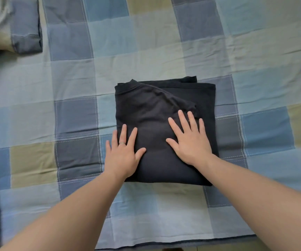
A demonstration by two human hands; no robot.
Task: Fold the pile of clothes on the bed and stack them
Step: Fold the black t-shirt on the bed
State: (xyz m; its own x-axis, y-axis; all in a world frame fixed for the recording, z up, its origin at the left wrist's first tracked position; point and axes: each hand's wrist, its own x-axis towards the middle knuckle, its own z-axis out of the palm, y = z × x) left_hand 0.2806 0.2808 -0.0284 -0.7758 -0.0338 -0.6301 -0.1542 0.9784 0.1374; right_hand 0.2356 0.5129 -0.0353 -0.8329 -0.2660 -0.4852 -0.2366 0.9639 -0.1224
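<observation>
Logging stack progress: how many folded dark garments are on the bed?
1: the dark garment lies mid-bed on the checked cover, left hand flat on its near-left edge, right hand flat on top. Another could be hidden beneath it.

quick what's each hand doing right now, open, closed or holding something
Left hand: open, fingers straight, flat on the left edge of the folded dark garment.
Right hand: open, fingers spread, flat on the garment.

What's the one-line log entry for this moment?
left hand: flat, on shirt left edge | right hand: flat on shirt | shirt: dark, folded, on bed
</observation>
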